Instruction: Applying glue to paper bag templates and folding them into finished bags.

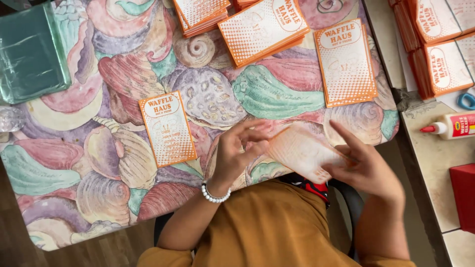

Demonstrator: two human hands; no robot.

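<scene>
Orange and white paper, a flat bag blurred in motion, sits between my two hands just above the near edge of the bench. My left hand has its grip closed on the bag's left end, fingertips pinched over the edge, a white bead bracelet at the wrist. My right hand has its grip clamped on the right end, thumb on top and fingers underneath. The bench wears a cloth printed with shells in pink, green and purple. Just left of my left hand a single orange printed bag lies flat on the cloth, apart from my fingers. Farther out, stacks of the same bags lie on the cloth: one beyond my right hand, another tilted beside it, a third at the far edge. At far left is a green wrapped bundle. On the side counter to my right lies a white glue bottle with a red tip, and more stacks beyond it.
</scene>
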